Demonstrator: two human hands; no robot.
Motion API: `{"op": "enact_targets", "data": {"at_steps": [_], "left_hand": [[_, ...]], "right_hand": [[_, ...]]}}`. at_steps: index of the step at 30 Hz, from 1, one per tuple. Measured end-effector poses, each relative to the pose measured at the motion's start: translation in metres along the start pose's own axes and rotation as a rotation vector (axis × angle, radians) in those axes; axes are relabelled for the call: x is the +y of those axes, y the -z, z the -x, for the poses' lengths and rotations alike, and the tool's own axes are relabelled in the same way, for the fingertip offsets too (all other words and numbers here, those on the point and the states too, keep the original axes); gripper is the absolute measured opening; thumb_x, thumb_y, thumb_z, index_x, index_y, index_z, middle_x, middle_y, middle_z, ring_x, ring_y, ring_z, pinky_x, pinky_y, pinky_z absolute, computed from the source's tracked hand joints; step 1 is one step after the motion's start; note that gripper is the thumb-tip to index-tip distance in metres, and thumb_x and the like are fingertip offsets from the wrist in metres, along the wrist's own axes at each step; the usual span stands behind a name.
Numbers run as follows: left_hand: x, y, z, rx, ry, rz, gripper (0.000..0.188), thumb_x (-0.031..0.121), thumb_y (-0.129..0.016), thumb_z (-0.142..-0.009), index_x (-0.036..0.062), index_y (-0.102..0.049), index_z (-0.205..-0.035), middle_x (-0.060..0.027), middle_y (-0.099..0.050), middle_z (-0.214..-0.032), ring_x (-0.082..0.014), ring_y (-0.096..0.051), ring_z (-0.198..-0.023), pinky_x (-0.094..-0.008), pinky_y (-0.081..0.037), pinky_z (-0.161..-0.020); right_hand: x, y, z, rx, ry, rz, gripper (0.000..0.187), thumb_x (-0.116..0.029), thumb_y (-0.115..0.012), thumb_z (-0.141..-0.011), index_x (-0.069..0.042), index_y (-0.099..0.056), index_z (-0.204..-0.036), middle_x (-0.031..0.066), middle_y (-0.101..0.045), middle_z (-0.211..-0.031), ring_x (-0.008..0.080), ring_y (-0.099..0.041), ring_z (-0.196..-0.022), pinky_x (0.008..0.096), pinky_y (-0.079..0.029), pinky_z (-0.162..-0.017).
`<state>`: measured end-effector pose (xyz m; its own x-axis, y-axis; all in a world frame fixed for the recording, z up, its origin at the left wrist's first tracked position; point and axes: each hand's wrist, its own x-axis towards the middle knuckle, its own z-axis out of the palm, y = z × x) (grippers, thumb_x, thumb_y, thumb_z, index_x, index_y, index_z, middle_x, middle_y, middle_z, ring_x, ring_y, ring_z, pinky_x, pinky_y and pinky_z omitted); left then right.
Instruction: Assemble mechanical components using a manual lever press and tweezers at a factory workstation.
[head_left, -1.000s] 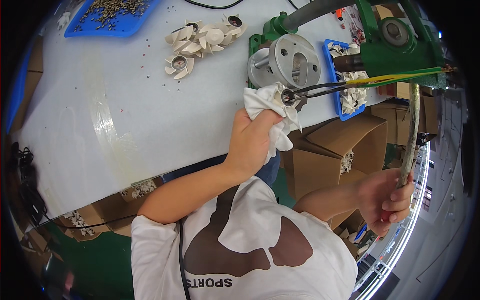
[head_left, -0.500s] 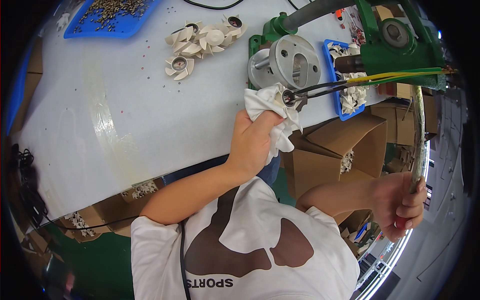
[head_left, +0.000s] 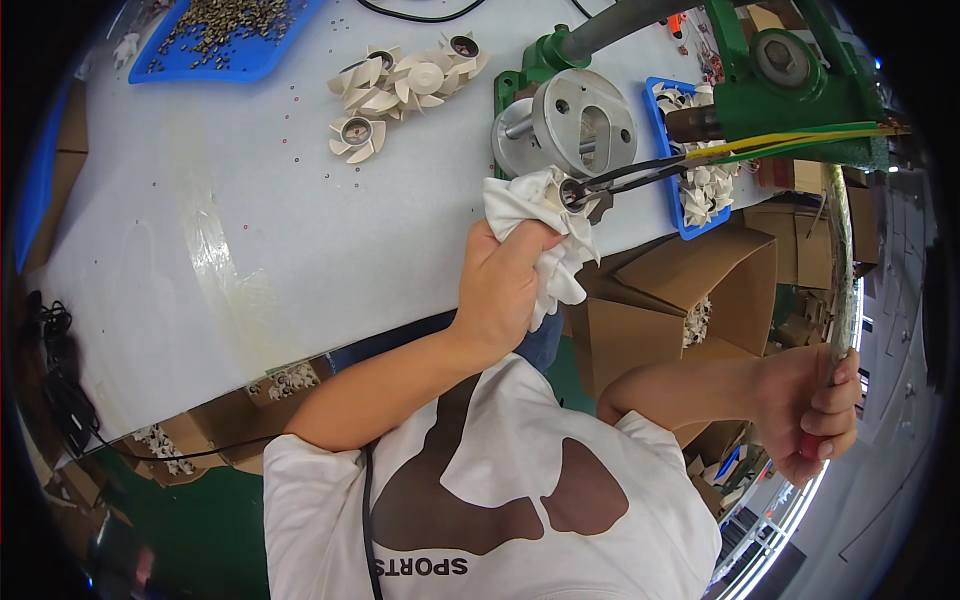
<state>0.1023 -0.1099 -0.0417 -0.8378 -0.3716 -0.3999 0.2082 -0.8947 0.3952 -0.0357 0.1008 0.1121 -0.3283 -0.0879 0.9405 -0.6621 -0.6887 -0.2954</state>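
Note:
My left hand [head_left: 503, 283] is closed on a bunched white cloth [head_left: 520, 205]. Within the cloth sits an off-white fan wheel, its dark hub [head_left: 572, 193] turned up to the right. Two dark prongs [head_left: 622, 181], joined to yellow and green wires, reach into or against that hub; which of these I cannot tell. Just beyond is a round metal fixture [head_left: 585, 122] on the table. Far to the right, my right hand [head_left: 805, 410] is wrapped round the long lever [head_left: 838, 270] of a green press [head_left: 790, 115], near a red part at its lower end.
Several off-white fan wheels [head_left: 425, 78] lie on the white table [head_left: 330, 240]. A blue tray [head_left: 215, 68] of small brass-coloured parts stands far left. Another blue tray [head_left: 690, 232] holds fan wheels behind the prongs. An open cardboard box [head_left: 635, 345] stands below the table's right edge.
My right hand has shifted slightly to the right with the lever. The left hand keeps its hold on the cloth, and the prongs remain at the hub.

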Motion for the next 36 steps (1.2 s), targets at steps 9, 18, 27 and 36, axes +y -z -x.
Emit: {"op": "enact_targets", "data": {"at_steps": [9, 18, 27, 36], "left_hand": [[0.002, -0.002, 0.002, 0.036, 0.015, 0.001, 0.026, 0.001, -0.05, -0.087, -0.0026, -0.059, -0.111, -0.0128, -0.066, -0.105, -0.0172, -0.062, -0.091, -0.0243, -0.049, -0.081], [-0.009, 0.007, -0.001, -0.023, -0.121, -0.081, 0.024, 0.001, -0.05, -0.087, -0.0028, -0.061, -0.108, -0.0121, -0.066, -0.104, -0.0165, -0.062, -0.089, -0.0241, -0.049, -0.081], [0.002, -0.004, 0.002, 0.007, -0.008, 0.044, 0.023, 0.002, -0.051, -0.088, -0.0036, -0.061, -0.107, -0.0116, -0.066, -0.102, -0.0158, -0.062, -0.088, -0.024, -0.049, -0.08], [0.004, -0.008, 0.004, 0.038, -0.005, 0.038, 0.023, 0.002, -0.052, -0.088, -0.0041, -0.061, -0.108, -0.0117, -0.067, -0.101, -0.0156, -0.063, -0.089, -0.0236, -0.05, -0.079]], "right_hand": [[-0.002, -0.004, -0.004, 0.063, -0.039, -0.027, 0.018, -0.036, -0.062, -0.071, -0.022, -0.054, -0.061, -0.0083, -0.035, -0.048, 0.0106, -0.034, -0.056, 0.0348, -0.031, -0.075], [-0.002, -0.007, -0.011, 0.079, -0.034, -0.006, 0.017, -0.035, -0.059, -0.07, -0.022, -0.054, -0.06, -0.0084, -0.036, -0.048, 0.0103, -0.033, -0.056, 0.0348, -0.031, -0.075], [-0.004, -0.009, -0.017, 0.086, -0.063, -0.027, 0.017, -0.035, -0.058, -0.069, -0.023, -0.054, -0.058, -0.0078, -0.036, -0.047, 0.0107, -0.034, -0.055, 0.0352, -0.031, -0.075], [-0.006, -0.012, -0.03, 0.08, -0.098, -0.051, 0.017, -0.034, -0.057, -0.067, -0.023, -0.052, -0.055, -0.0075, -0.037, -0.047, 0.0109, -0.035, -0.055, 0.0357, -0.03, -0.073]]}}
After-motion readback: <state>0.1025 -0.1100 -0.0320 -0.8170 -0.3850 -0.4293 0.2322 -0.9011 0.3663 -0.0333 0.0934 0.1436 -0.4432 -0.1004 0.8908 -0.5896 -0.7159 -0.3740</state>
